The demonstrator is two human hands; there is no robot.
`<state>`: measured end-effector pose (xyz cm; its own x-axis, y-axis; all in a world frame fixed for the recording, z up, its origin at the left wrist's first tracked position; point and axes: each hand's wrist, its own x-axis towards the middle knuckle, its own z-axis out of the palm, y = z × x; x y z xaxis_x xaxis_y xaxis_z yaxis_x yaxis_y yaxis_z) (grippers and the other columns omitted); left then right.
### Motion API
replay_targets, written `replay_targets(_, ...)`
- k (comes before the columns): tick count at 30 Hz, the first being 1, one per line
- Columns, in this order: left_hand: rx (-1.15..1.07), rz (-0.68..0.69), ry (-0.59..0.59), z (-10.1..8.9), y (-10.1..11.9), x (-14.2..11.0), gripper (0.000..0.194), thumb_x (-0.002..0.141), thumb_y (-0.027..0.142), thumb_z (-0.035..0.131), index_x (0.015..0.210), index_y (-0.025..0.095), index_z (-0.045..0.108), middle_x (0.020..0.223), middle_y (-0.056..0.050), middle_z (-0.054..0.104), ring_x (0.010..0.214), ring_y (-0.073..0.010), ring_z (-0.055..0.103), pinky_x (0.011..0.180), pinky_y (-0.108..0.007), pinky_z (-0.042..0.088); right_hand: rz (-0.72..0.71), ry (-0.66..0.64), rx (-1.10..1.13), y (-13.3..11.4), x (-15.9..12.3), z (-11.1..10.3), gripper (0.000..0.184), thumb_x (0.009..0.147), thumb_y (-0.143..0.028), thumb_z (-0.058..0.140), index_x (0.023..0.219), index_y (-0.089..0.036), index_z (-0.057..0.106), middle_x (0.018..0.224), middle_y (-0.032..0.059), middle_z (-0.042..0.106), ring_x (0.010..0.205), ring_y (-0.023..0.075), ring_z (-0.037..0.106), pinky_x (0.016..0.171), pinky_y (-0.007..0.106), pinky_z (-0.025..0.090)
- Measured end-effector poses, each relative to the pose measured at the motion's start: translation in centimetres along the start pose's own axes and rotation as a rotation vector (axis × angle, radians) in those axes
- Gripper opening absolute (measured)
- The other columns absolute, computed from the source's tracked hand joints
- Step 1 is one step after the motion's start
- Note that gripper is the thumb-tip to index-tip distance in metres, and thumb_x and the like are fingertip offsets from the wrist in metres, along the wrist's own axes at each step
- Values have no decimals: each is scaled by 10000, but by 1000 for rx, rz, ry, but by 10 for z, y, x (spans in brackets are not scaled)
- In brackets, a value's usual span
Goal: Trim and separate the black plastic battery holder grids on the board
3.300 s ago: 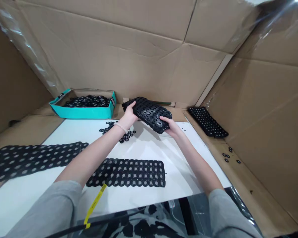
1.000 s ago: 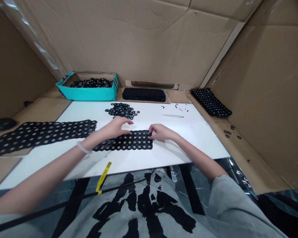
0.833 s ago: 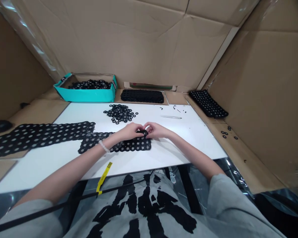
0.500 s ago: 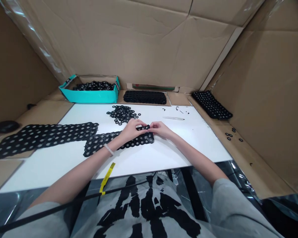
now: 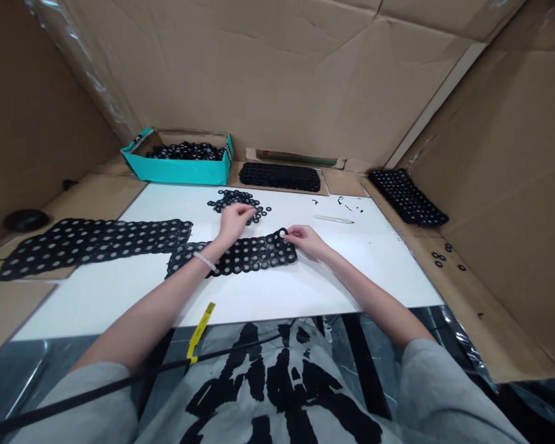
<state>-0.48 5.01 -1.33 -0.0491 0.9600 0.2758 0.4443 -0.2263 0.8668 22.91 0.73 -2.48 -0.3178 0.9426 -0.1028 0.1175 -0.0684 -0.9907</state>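
Pinching the raised right end of the black ring sheet (image 5: 259,254), the right hand (image 5: 308,240) brings its fingertips together (exact finger contact is too small to resolve). The sheet's long axis runs crosswise on the desk (image 5: 374,271), in front of the body. The left hand (image 5: 234,223), fingers loosely open, sits above the sheet's far edge, nearer the loose black rings (image 5: 238,198).

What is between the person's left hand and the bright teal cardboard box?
A loose pile of small black rings on the white board, in the head view.
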Motion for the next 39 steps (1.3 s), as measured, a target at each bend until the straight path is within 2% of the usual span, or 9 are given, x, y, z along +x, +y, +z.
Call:
replay_targets(4, 395, 82, 101, -23, -5, 12, 351, 816, 319, 621, 1143, 231, 715, 1258, -139, 601, 1183, -388, 433, 989, -529, 326, 64, 23, 1, -7, 1, 1, 240, 657, -305, 763, 756, -183, 581, 647, -29, 609, 598, 97, 509, 560, 208, 361)
replay_targets(6, 458, 125, 75, -25, 0, 8, 448, 816, 324, 625, 1255, 235, 652, 1329, -145, 554, 1205, -395, 398, 981, -534, 315, 122, 20, 4, -11, 5, 1, 260, 640, -271, 782, 810, -181, 607, 640, -29, 624, 589, 100, 518, 551, 210, 363)
replay_targets(12, 317, 335, -458, -2, 23, -19, 312, 718, 510, 742, 866, 235, 741, 907, -58, 714, 974, -281, 516, 909, -400, 351, 184, -100, 77, -12, 8, 4, 282, 598, -339, 817, 737, -133, 684, 607, -22, 614, 561, 84, 482, 535, 217, 336)
replay_targets(19, 154, 286, -490, 10, 19, -23, 196, 765, 415, 709, 762, 224, 752, 845, -40, 752, 835, -232, 620, 850, -347, 407, 54, -62, 44, -6, 2, 10, 382, 592, -465, 817, 732, -137, 682, 682, 7, 670, 631, 109, 524, 586, 223, 366)
replay_targets(22, 174, 198, -374, 1, 10, -10, 168, 813, 339, 650, 814, 223, 771, 887, -36, 762, 859, -230, 636, 842, -343, 432, 73, -22, -27, -6, 4, 7, 370, 606, -461, 801, 704, -137, 651, 611, 0, 622, 569, 102, 480, 536, 226, 322)
replay_targets(26, 447, 176, -32, -12, 6, 2, 272, 905, 328, 546, 1058, 262, 760, 1134, -70, 716, 1083, -311, 513, 937, -466, 357, 72, 2, -104, -9, 4, 5, 307, 620, -404, 771, 683, -139, 627, 608, -12, 596, 583, 98, 478, 559, 226, 318)
replay_targets(28, 546, 183, 11, -16, 11, 0, 327, 910, 354, 546, 1184, 281, 709, 1260, -89, 652, 1155, -348, 442, 926, -493, 332, 86, 29, -119, -10, 4, 7, 317, 611, -405, 773, 682, -139, 616, 609, -19, 585, 593, 98, 477, 571, 225, 322)
replay_targets(34, 495, 345, -567, -8, 28, -18, 304, 793, 501, 672, 925, 239, 749, 914, -38, 730, 978, -264, 585, 891, -370, 361, 25, -1, -132, -10, 4, 15, 351, 631, -413, 758, 800, -111, 697, 661, -10, 620, 643, 110, 497, 633, 238, 358)
replay_targets(39, 427, 330, -572, 5, 24, -27, 268, 738, 445, 713, 844, 199, 735, 851, -36, 742, 843, -223, 643, 768, -300, 428, -40, -57, -89, -5, 3, 15, 334, 664, -414, 727, 806, -112, 716, 693, 6, 653, 676, 119, 512, 663, 246, 370)
